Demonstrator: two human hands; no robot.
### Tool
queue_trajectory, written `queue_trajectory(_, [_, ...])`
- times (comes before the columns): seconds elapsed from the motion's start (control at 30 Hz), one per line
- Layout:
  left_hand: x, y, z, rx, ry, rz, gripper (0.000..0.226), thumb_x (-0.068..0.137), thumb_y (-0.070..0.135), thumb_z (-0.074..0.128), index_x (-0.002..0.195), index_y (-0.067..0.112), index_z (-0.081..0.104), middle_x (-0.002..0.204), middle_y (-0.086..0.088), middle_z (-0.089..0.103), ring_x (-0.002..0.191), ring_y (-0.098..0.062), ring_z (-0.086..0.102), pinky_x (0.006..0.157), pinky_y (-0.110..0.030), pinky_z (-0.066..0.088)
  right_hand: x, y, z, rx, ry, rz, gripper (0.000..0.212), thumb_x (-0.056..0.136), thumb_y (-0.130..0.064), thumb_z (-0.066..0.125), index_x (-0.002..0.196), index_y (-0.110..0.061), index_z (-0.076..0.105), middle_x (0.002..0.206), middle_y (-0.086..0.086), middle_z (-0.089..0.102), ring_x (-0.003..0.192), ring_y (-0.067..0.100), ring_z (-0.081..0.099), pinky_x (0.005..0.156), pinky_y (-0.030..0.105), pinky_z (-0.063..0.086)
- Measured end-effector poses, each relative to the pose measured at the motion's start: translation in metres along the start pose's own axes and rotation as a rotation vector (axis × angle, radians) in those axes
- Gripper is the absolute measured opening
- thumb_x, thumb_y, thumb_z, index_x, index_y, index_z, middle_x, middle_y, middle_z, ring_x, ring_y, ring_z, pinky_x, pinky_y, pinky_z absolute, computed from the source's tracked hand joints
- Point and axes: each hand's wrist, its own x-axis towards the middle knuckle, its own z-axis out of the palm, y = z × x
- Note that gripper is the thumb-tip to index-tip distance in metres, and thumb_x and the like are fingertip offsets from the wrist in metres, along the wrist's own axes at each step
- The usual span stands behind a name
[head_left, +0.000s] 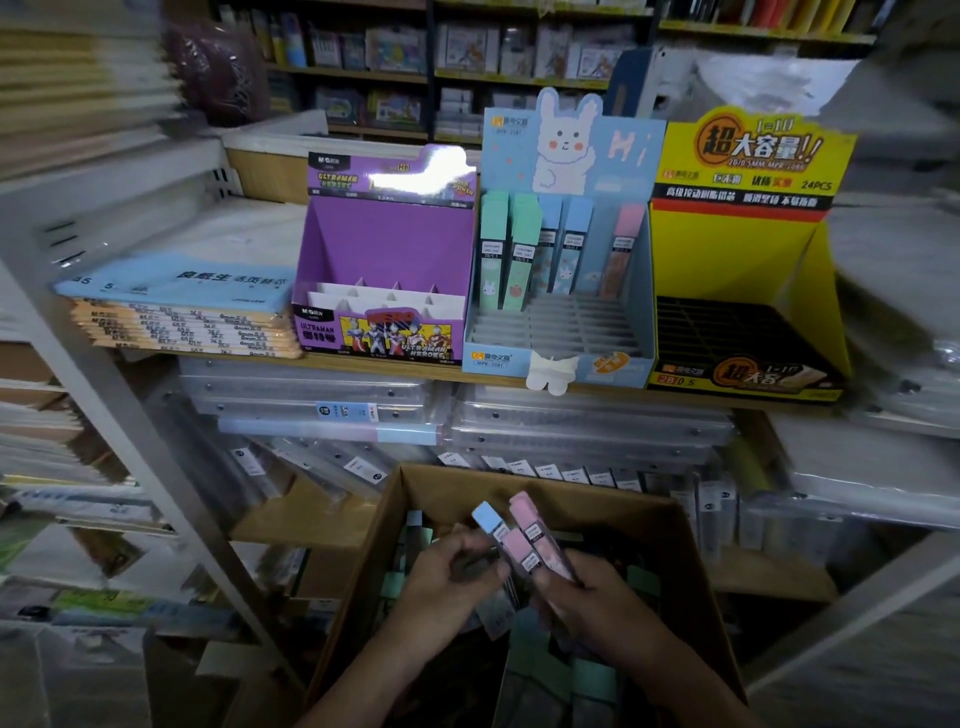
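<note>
Over an open cardboard box (691, 571) my two hands hold a small bunch of pencil-lead cases (524, 540), one blue and two pink. My right hand (587, 597) grips their lower ends. My left hand (457, 571) has its fingers curled round the bunch from the left. More cases (592, 680), green, pink and dark, lie loose in the box. On the shelf above stands a blue rabbit display box (623, 358) with several cases (550, 249) upright in its back row and bare slots in front.
A purple Ultraman display box (384, 244) stands left of the blue one, a yellow display box (748, 249) right of it. Stacked blue and orange notebooks (182, 312) lie at the shelf's left. Clear plastic binders (587, 421) fill the shelf below. A white rack post (156, 452) slants at left.
</note>
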Motion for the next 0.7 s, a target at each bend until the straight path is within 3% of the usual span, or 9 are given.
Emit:
queue_trajectory(0.07, [-0.009, 0.012, 0.010, -0.153, -0.043, -0.016, 0.006, 0.092, 0.015, 0.075, 0.092, 0.016, 0.080, 0.103, -0.006, 0.075, 0.098, -0.016, 0.072, 0.084, -0.024, 0.055, -0.007, -0.010, 0.007, 0.095, -0.043, -0.040, 0.034, 0.089, -0.037, 0.063, 0.099, -0.005, 0.069, 0.074, 0.014, 0.066, 0.061, 0.024, 0.056, 0.050, 0.025, 0.042])
queue_trajectory(0.13, [-0.016, 0.028, 0.019, -0.311, -0.097, -0.048, 0.026, 0.092, 0.030, 0.076, 0.099, 0.005, 0.076, 0.094, -0.027, 0.068, 0.077, -0.032, 0.071, 0.071, -0.037, 0.059, -0.015, -0.022, 0.016, 0.143, -0.099, -0.070, 0.027, 0.095, -0.034, 0.061, 0.099, -0.009, 0.071, 0.078, 0.013, 0.067, 0.063, 0.020, 0.060, 0.053, 0.025, 0.046])
queue_trajectory(0.2, [-0.023, 0.044, 0.026, -0.411, -0.133, -0.080, 0.049, 0.086, 0.040, 0.076, 0.108, -0.003, 0.069, 0.069, -0.024, 0.066, 0.047, -0.028, 0.061, 0.047, -0.029, 0.050, -0.021, -0.033, 0.025, 0.175, -0.144, -0.073, 0.033, 0.097, -0.036, 0.060, 0.103, -0.004, 0.070, 0.081, 0.014, 0.067, 0.066, 0.021, 0.062, 0.057, 0.027, 0.048])
queue_trajectory(0.33, [-0.029, 0.065, 0.030, -0.346, -0.104, -0.039, 0.046, 0.083, 0.054, 0.066, 0.108, 0.018, 0.079, 0.093, -0.029, 0.074, 0.038, -0.020, 0.053, 0.039, -0.022, 0.040, -0.028, -0.052, 0.034, 0.304, -0.143, -0.031, 0.039, 0.088, -0.043, 0.068, 0.108, -0.010, 0.075, 0.082, 0.025, 0.066, 0.073, 0.033, 0.062, 0.064, 0.034, 0.051])
queue_trajectory(0.43, [-0.030, 0.074, 0.029, -0.347, -0.090, -0.035, 0.044, 0.083, 0.057, 0.066, 0.106, 0.022, 0.081, 0.101, -0.028, 0.075, 0.050, -0.024, 0.063, 0.046, -0.026, 0.046, -0.035, -0.068, 0.033, 0.181, -0.096, -0.004, 0.037, 0.091, -0.054, 0.062, 0.119, -0.032, 0.072, 0.098, 0.020, 0.074, 0.090, 0.032, 0.070, 0.081, 0.038, 0.057])
queue_trajectory(0.5, [-0.027, 0.079, 0.030, -0.374, -0.088, -0.020, 0.042, 0.083, 0.054, 0.068, 0.104, 0.021, 0.081, 0.108, -0.014, 0.078, 0.082, -0.026, 0.076, 0.069, -0.037, 0.061, -0.039, -0.076, 0.030, -0.101, -0.035, -0.015, 0.042, 0.093, -0.064, 0.050, 0.129, -0.047, 0.061, 0.122, -0.007, 0.071, 0.116, 0.007, 0.064, 0.106, 0.029, 0.048])
queue_trajectory(0.53, [-0.026, 0.081, 0.030, -0.380, -0.074, -0.016, 0.042, 0.081, 0.055, 0.070, 0.103, 0.020, 0.081, 0.109, -0.011, 0.078, 0.094, -0.027, 0.076, 0.083, -0.042, 0.061, -0.042, -0.081, 0.028, -0.242, 0.025, -0.042, 0.046, 0.092, -0.068, 0.045, 0.134, -0.051, 0.054, 0.130, -0.019, 0.063, 0.121, -0.007, 0.056, 0.110, 0.020, 0.041])
queue_trajectory(0.6, [-0.023, 0.088, 0.028, -0.409, -0.039, -0.007, 0.047, 0.077, 0.057, 0.075, 0.101, 0.018, 0.081, 0.106, -0.014, 0.078, 0.099, -0.032, 0.075, 0.093, -0.048, 0.059, -0.046, -0.094, 0.022, -0.441, 0.153, -0.106, 0.042, 0.093, -0.066, 0.045, 0.130, -0.051, 0.053, 0.121, -0.029, 0.058, 0.105, -0.027, 0.049, 0.094, -0.002, 0.035])
queue_trajectory(0.7, [-0.024, 0.102, 0.021, -0.384, -0.073, 0.035, 0.051, 0.079, 0.058, 0.076, 0.105, 0.014, 0.079, 0.105, -0.016, 0.078, 0.100, -0.033, 0.075, 0.091, -0.044, 0.057, -0.053, -0.118, 0.008, -0.456, 0.349, -0.193, 0.023, 0.092, -0.053, 0.060, 0.103, -0.033, 0.066, 0.093, -0.021, 0.071, 0.085, -0.017, 0.060, 0.073, 0.004, 0.043])
